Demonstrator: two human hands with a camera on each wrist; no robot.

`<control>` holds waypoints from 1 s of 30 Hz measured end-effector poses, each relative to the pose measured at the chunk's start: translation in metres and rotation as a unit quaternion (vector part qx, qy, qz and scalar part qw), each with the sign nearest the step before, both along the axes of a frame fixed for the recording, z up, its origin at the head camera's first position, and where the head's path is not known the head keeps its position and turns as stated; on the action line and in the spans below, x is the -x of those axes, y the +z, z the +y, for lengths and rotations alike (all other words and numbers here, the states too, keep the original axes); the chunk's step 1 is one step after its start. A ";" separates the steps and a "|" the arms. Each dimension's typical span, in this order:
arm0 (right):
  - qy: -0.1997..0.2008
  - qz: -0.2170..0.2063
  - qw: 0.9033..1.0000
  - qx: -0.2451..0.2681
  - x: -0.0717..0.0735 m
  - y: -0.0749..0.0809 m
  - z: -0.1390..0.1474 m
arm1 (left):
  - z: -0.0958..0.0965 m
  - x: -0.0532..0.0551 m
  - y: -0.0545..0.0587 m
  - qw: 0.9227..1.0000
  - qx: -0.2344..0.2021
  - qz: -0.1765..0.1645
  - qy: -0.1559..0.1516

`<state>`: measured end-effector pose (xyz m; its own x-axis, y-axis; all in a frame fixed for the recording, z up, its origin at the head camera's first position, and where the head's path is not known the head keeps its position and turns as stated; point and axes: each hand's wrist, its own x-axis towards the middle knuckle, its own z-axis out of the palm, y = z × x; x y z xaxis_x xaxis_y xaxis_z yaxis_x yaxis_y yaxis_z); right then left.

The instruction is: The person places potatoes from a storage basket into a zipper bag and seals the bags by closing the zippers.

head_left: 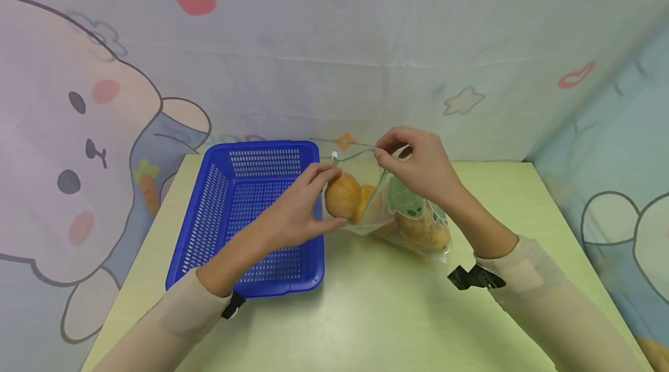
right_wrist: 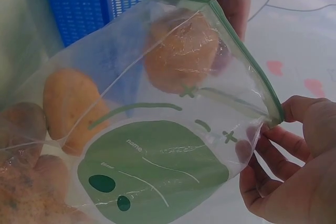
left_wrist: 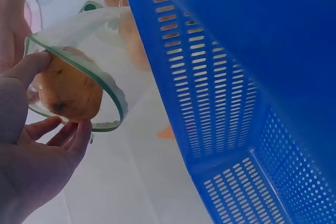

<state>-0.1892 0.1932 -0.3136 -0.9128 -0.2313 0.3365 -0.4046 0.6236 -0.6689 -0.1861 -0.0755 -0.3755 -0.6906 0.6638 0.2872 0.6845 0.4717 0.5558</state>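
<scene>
A clear zip bag (right_wrist: 126, 103) with a green rim and a green leaf-like print holds several brown potatoes (right_wrist: 73, 103). My left hand (head_left: 298, 206) is at the bag's mouth, thumb and fingers spread around a potato (left_wrist: 71, 90) there; the left wrist view shows its fingertips against the potato's underside. Whether some bag film lies between them I cannot tell. My right hand (head_left: 418, 160) pinches the rim at the other end of the mouth, also seen in the right wrist view, and the mouth stands open between both hands.
A blue plastic basket (head_left: 316, 262) with slotted walls stands on the pale table (head_left: 387, 314), left of the bag and under my left forearm. Behind the table hangs a printed cloth (head_left: 324, 24) with cartoon figures, which also runs along both sides.
</scene>
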 end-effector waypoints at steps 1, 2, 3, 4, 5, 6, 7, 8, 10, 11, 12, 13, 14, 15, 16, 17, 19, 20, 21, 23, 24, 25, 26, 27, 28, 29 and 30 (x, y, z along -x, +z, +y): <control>0.000 0.000 1.000 0.001 0.000 0.000 0.000 | -0.001 0.001 0.001 1.000 0.001 -0.001 -0.001; 0.000 0.000 1.000 0.001 0.000 0.000 0.000 | -0.001 0.002 0.002 1.000 0.000 -0.004 -0.003; 0.001 0.000 1.000 0.002 0.000 0.000 0.000 | -0.003 0.003 0.003 1.000 -0.004 -0.003 -0.004; 0.002 -0.001 1.000 0.002 0.000 -0.001 0.000 | -0.004 0.005 0.006 1.000 -0.014 -0.001 -0.004; 0.003 -0.002 1.000 0.002 0.000 -0.001 0.000 | -0.006 0.006 0.009 1.000 -0.023 0.005 -0.003; 0.004 -0.003 1.000 0.003 0.000 -0.001 0.000 | -0.008 0.008 0.013 0.999 -0.036 0.013 -0.001; 0.006 -0.003 1.000 0.003 0.000 -0.001 0.001 | -0.010 0.011 0.018 0.998 -0.051 0.024 0.002; 0.008 -0.004 1.000 0.003 0.001 0.000 0.002 | -0.012 0.013 0.023 0.997 -0.065 0.033 0.007; 0.013 -0.004 1.000 0.005 0.001 0.000 0.003 | -0.014 0.019 0.032 0.995 -0.081 0.048 0.016; 0.015 -0.005 1.000 0.006 0.001 0.000 0.004 | -0.015 0.023 0.035 0.995 -0.082 0.049 0.020; 0.017 -0.005 1.000 0.007 0.001 0.000 0.005 | -0.015 0.027 0.037 0.996 -0.079 0.043 0.021; 0.020 -0.007 1.000 0.009 0.001 0.000 0.005 | -0.014 0.031 0.037 0.997 -0.072 0.034 0.021; 0.023 -0.008 1.000 0.010 0.001 -0.001 0.005 | -0.013 0.036 0.036 0.998 -0.063 0.021 0.020; 0.027 -0.010 1.000 0.012 0.001 -0.001 0.006 | -0.012 0.040 0.033 0.998 -0.052 0.008 0.019; 0.032 -0.012 0.999 0.015 0.002 -0.001 0.006 | -0.011 0.045 0.030 0.999 -0.043 -0.006 0.016; 0.037 -0.015 0.999 0.017 0.002 -0.002 0.005 | -0.010 0.049 0.026 0.999 -0.034 -0.018 0.014; 0.044 -0.020 0.999 0.022 0.003 -0.003 0.005 | -0.007 0.057 0.017 0.999 -0.028 -0.037 0.009; 0.047 -0.021 0.998 0.025 0.003 -0.003 0.004 | -0.006 0.060 0.013 0.999 -0.028 -0.045 0.006; 0.049 -0.022 0.998 0.028 0.004 -0.004 0.004 | -0.005 0.063 0.010 0.998 -0.029 -0.050 0.003; 0.049 -0.024 0.998 0.033 0.004 -0.005 0.003 | -0.003 0.068 0.005 0.998 -0.034 -0.055 -0.003; 0.049 -0.024 0.998 0.035 0.004 -0.006 0.003 | -0.002 0.069 0.004 0.998 -0.037 -0.057 -0.007; 0.049 -0.024 0.998 0.038 0.004 -0.006 0.002 | -0.001 0.071 0.003 0.998 -0.037 -0.057 -0.010; 0.049 -0.025 0.998 0.040 0.003 -0.007 0.002 | -0.001 0.072 0.001 0.998 -0.037 -0.056 -0.012; 0.049 -0.025 0.998 0.042 0.003 -0.007 0.001 | 0.000 0.074 0.000 0.998 -0.038 -0.055 -0.013; 0.050 -0.026 0.998 0.043 0.003 -0.008 0.001 | 0.000 0.075 -0.001 0.998 -0.039 -0.056 -0.013; 0.050 -0.025 0.997 0.044 0.003 -0.008 0.001 | 0.000 0.076 -0.002 0.997 -0.041 -0.057 -0.012; 0.051 -0.025 0.997 0.044 0.002 -0.008 0.000 | -0.001 0.077 -0.003 0.997 -0.043 -0.058 -0.011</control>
<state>-0.1915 0.1935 -0.3218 -0.9022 -0.2946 0.3151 -0.4279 0.5185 -0.7403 -0.2635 -0.0761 -0.3781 -0.7087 0.6549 0.2624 0.6223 0.4050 0.6699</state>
